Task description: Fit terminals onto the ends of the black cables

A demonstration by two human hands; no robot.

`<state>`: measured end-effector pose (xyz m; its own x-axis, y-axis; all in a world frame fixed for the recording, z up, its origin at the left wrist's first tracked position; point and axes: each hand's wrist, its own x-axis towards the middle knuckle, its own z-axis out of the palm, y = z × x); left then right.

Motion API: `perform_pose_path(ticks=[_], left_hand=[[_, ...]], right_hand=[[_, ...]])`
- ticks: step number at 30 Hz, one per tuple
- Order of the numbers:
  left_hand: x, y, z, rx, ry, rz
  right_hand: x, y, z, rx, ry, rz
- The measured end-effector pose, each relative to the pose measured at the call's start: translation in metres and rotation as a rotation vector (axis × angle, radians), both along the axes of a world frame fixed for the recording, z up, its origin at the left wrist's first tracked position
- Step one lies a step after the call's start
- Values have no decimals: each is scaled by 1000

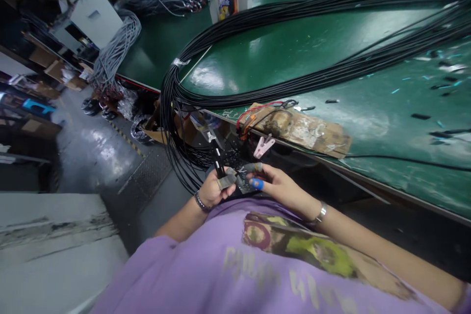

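Workshop setting: a green bench runs across the upper right of the frame, with grey concrete floor at the left.

1. Left hand, lower centre, metal bracelet at the wrist. Fingers curled closed around a black cable end that stands upright out of the fist and carries white bands. A small grey tape-like piece sits against the fingertips.
2. Right hand, just right of the left hand, bracelet at the wrist. Fingers stretched out, half open, tips touching the dark parts between the two hands; whether they grip cannot be told. One fingertip wears a blue finger cover.
3. Black cable bundle: lies in a long loop over the bench, hangs over its edge at centre and falls to just above the hands. A band of clear tape binds it at the bend.
4. Cardboard pad on the bench edge, red wire on top, pink clip hanging just below.
5. Grey cable bundle, upper left, draped over the far bench end.
6. Purple shirt, bottom of frame.

Writing: pale lettering and a green-and-brown print on the shirt, too blurred to read.
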<state>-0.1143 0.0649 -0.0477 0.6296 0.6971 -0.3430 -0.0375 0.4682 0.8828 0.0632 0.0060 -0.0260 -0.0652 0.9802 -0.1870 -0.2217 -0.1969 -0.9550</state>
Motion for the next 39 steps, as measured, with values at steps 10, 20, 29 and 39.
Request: perform_pose_path(ticks=[10, 20, 29, 39], left_hand=[[5, -10, 8, 60, 107, -143], [16, -13, 8, 230, 163, 8], [9, -15, -5, 1388, 480, 146], [10, -13, -16, 1651, 558, 91]], right_hand=[[2, -3, -3, -29, 13, 32], [15, -15, -9, 42, -304, -37], [9, -26, 9, 67, -314, 25], [7, -27, 8, -6, -184, 3]])
